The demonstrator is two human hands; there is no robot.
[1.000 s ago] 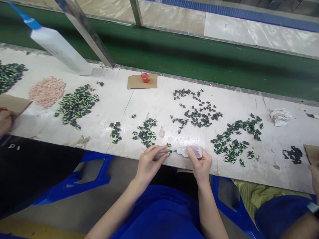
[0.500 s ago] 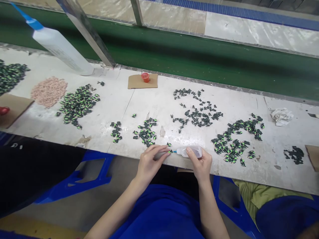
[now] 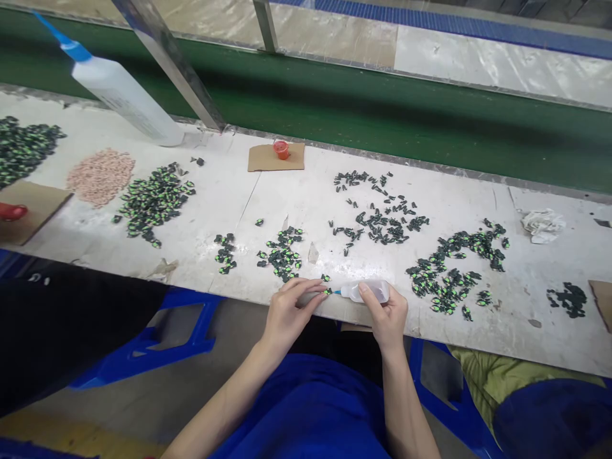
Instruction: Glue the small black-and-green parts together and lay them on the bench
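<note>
While the left hand (image 3: 292,307) pinches a tiny black-and-green piece (image 3: 327,291) on the near side, the right hand (image 3: 389,311), just right, grasps a translucent plastic squeeze bottle (image 3: 352,292), probably light, soft, best held mid-body.

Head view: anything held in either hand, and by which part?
Right hand: translucent bottle, by its body, away from the blue tip. Left hand: small black-green piece, between fingers; gripped part too small to tell.

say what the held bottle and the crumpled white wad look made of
Held bottle: probably plastic, smooth, judging by its cloudy, translucent body. Crumpled white wad: likely paper or tissue, matte, with creased folds; thin cloth is possible.
</note>
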